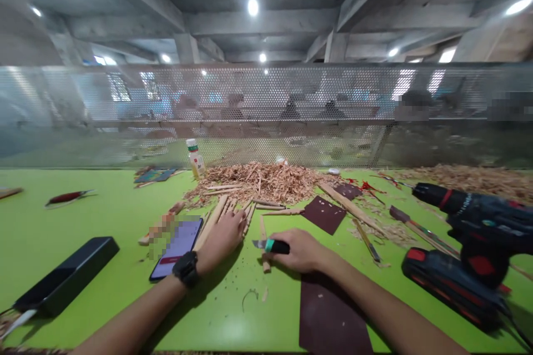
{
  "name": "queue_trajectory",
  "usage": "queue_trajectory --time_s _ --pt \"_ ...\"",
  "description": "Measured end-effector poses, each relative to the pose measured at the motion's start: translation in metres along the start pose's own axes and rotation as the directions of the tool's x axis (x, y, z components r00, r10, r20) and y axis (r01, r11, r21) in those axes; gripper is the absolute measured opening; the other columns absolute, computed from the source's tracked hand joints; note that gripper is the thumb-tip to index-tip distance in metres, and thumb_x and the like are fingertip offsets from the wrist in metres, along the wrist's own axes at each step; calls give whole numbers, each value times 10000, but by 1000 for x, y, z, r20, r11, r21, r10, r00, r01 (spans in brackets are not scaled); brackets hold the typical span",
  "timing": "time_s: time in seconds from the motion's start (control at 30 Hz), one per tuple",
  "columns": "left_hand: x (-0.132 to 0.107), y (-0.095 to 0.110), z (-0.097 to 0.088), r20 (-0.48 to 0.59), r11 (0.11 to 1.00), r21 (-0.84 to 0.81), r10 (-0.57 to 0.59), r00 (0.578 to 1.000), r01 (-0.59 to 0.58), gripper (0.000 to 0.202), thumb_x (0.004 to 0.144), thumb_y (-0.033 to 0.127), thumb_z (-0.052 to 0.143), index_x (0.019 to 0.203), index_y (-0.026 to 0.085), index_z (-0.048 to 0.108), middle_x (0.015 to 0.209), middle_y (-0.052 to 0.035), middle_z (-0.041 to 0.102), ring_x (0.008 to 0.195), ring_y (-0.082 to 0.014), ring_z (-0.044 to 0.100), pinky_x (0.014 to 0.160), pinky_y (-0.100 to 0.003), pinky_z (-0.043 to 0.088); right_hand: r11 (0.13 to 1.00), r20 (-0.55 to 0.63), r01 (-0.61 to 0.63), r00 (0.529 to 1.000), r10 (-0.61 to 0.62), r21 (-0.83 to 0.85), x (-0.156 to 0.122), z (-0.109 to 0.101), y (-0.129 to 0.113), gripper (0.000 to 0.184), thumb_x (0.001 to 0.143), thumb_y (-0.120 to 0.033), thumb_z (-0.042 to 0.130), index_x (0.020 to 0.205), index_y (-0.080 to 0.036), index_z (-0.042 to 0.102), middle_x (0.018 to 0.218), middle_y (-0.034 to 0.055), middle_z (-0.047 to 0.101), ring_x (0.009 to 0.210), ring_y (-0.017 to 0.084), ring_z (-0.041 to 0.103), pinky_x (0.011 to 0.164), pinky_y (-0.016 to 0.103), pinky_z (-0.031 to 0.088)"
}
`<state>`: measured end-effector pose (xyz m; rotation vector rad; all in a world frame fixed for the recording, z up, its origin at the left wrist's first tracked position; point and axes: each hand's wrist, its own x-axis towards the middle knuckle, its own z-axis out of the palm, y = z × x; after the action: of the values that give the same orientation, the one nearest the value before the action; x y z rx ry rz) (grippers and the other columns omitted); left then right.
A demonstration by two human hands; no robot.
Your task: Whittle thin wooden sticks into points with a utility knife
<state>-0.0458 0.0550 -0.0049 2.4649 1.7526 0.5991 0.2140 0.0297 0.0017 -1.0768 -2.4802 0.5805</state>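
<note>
My left hand (222,238) lies flat on a row of thin wooden sticks (216,216) on the green table (104,216), fingers stretched out over them; a black watch sits on its wrist. My right hand (302,251) is closed round a small carving knife (270,245) with a black handle and teal collar, blade pointing left. The knife rests just above a short wooden stick (264,244) lying on the table between my hands. A pile of wood shavings (266,180) lies behind both hands.
A phone (178,247) lies left of my left hand, a black case (66,276) further left. Dark sandpaper sheets (323,214) lie near my right arm. A cordless drill (474,244) stands at right. A small bottle (195,158) stands by the mesh screen (266,116).
</note>
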Motion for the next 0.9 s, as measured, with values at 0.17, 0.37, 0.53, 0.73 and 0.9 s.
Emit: queue_trajectory --time_s 0.17,0.37,0.53,0.73,0.9 --pt "4 -7 -15 38 992 -66 -106 994 109 246 977 309 453 782 208 565 767 -93 632 692 -227 559 649 -332 357 983 -68 -128 990 120 -133 -1 -15 22 467 923 -685 587 927 -261 784 888 67 794 768 247 697 617 291 364" --pt "8 14 -34 227 827 -505 -149 963 247 365 1005 563 445 872 228 502 836 -71 678 687 -219 617 642 -331 454 965 -166 -240 961 221 -109 2 -26 45 384 930 -605 601 1008 -278 787 882 58 780 717 227 671 618 295 389" --pt "6 42 -9 460 245 -869 81 884 430 368 972 562 604 1030 200 572 1042 -117 747 962 -239 723 913 -395 549 951 -326 -242 898 295 195 9 -17 50 554 962 -715 476 926 -217 715 769 53 713 659 209 617 601 300 408" --pt "7 43 32 358 -32 -932 68 931 361 298 961 416 695 1055 138 646 1026 -158 745 920 -233 745 901 -382 587 963 -371 -164 898 236 215 9 -11 50 527 979 -688 476 901 -211 686 756 34 688 655 199 590 620 299 407" --pt "7 40 38 269 -34 -963 -25 963 268 290 904 385 768 1006 149 634 979 -118 741 793 -189 734 751 -311 603 999 -311 -43 950 36 -15 8 -4 39 461 986 -636 536 967 -227 748 949 68 760 784 213 650 675 299 424"
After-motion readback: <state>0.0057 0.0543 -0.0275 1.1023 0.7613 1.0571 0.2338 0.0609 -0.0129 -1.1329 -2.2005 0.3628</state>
